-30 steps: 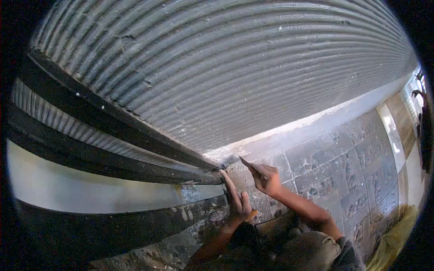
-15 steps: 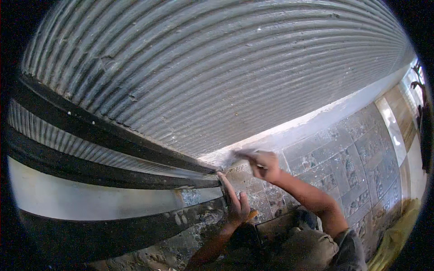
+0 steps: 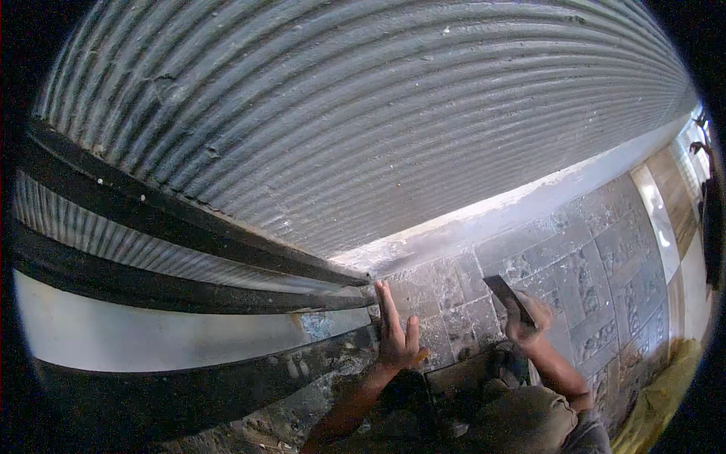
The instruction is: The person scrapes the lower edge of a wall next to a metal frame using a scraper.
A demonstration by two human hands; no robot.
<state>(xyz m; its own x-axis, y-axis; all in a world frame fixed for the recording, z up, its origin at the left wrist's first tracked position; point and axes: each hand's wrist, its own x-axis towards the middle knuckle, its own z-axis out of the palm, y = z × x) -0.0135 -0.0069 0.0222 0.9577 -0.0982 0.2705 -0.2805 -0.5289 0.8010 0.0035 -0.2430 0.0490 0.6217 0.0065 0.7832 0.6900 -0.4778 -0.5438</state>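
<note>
My left hand has its fingers extended, the fingertips at the lower end of the dark vertical frame bars on the left, where they meet the floor by the wall corner. My right hand grips a flat, dark, rectangular piece, perhaps a blade or sanding sheet, held above the floor to the right of my left hand. A small orange object, too hidden to identify, lies beside my left hand.
A grey ribbed wall rises from a pale plastered base. Grey patterned paving, speckled white, extends rightward to a lighter tiled strip. Yellowish sheeting lies lower right; dark objects stand at the far right.
My right hand with the flat piece has moved right and down, away from the corner beside my left hand, which stays at the foot of the bars.
</note>
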